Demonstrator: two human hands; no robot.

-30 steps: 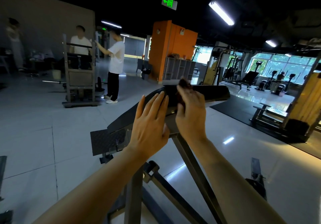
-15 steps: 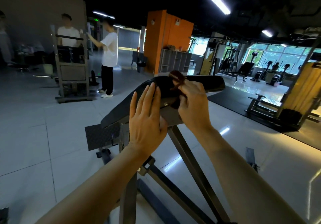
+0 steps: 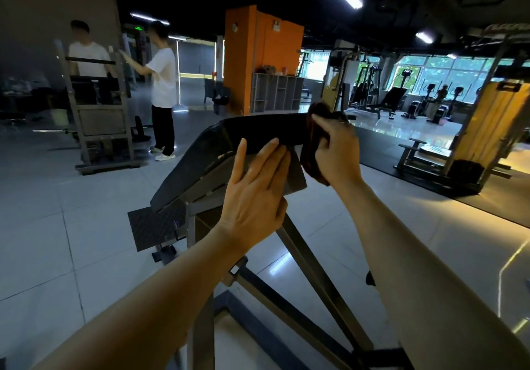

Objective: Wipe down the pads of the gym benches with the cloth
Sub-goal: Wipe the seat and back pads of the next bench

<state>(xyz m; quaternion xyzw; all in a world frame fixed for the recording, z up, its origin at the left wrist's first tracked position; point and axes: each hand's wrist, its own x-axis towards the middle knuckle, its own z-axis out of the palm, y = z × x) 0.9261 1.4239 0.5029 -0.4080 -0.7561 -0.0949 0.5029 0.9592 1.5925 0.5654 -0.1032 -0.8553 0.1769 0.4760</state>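
- Bench pad (image 3: 258, 133): black, glossy, angled; centre of the frame, upper end level and lower end sloping down to the left. Carried on a grey steel frame (image 3: 309, 257) whose legs run to the bottom of the frame.
- Cloth (image 3: 314, 151): dark brown, bunched; right of centre, wrapped over the right end of the pad, hanging below its lower edge.
- Right hand (image 3: 337, 151): grip closed round the cloth, fingers curled, forefinger laid along the top edge; cloth pressed against the pad end.
- Left hand (image 3: 255, 194): grip slack, fingers straight and together, holding nothing; fingertips touching the near edge of the pad, palm over the grey underside plate, just left of the cloth.
- Tread plate (image 3: 155, 229): dark, patterned; lower left of the pad, fixed to the frame.
- Floor (image 3: 57, 226): pale grey tiles, reflective.
- Orange pillar (image 3: 258, 59): upper centre, grey cubby shelves (image 3: 276, 91) at its foot.
- Two persons in white shirts (image 3: 163, 77): upper left, beside a grey machine (image 3: 97, 111).
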